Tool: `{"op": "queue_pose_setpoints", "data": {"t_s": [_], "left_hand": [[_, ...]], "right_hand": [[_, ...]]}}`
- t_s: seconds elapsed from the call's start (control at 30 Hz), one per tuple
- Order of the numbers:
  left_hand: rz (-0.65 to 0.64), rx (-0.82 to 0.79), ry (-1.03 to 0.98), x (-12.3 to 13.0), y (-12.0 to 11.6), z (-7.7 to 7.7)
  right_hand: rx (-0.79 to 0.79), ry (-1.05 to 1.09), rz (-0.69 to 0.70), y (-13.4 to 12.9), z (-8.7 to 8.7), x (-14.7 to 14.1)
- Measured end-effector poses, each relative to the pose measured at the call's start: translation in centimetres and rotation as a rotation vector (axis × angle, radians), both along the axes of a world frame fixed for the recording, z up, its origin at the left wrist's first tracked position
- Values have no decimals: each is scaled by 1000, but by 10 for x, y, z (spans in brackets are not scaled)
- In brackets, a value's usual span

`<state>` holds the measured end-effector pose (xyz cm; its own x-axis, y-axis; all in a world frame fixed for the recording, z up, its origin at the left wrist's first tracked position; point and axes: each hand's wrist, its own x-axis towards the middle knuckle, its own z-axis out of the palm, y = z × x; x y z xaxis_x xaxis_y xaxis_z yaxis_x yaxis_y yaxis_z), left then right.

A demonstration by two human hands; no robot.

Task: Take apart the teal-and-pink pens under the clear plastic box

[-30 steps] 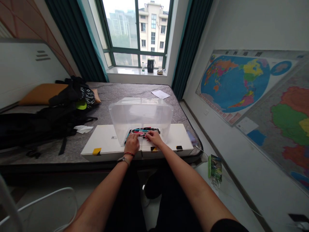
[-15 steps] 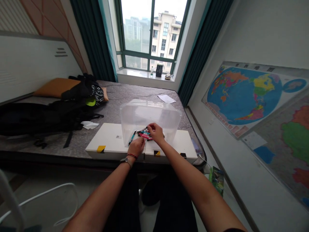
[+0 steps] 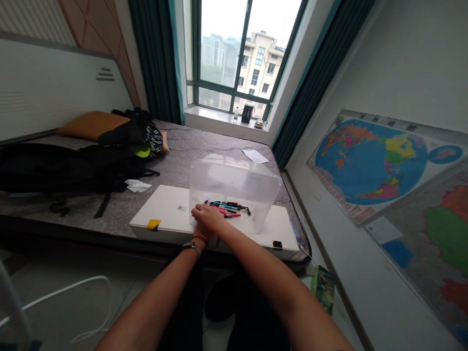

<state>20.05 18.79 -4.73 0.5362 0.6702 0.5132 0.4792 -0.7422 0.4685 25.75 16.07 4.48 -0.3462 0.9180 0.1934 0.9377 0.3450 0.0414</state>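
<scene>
In the head view, my right hand (image 3: 210, 217) reaches across and over my left hand (image 3: 204, 233), near the left front of a clear plastic box (image 3: 243, 175). The right fingers are curled closed; anything in them is too small or hidden to make out. My left hand, with a watch and a red band at its wrist, has its fingers covered by the right one. Beside the hands, a loose pile of pens (image 3: 230, 207) in black, teal, pink and red lies in the box. The box seems to rest on its side with its opening towards me.
White cartons (image 3: 163, 207) with yellow and black tape sit under the box on the bed (image 3: 183, 141). Black bags (image 3: 66, 168), a crumpled tissue (image 3: 137, 185) and a paper sheet (image 3: 255, 156) lie around. A wall with maps (image 3: 380, 156) stands right.
My right hand has moved left from the pens, over my left hand. More of the pile shows now; the teal pen at its left end is out of sight. The view has tilted slightly.
</scene>
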Motion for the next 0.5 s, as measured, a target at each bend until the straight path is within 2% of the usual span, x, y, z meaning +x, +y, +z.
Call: {"op": "queue_pose_setpoints", "data": {"t_s": [0.23, 0.5], "left_hand": [[69, -29, -9, -4, -3, 1], [92, -40, -20, -5, -2, -1]], "right_hand": [[-26, -38, 17, -10, -5, -1], [-68, 78, -14, -9, -12, -4]]}}
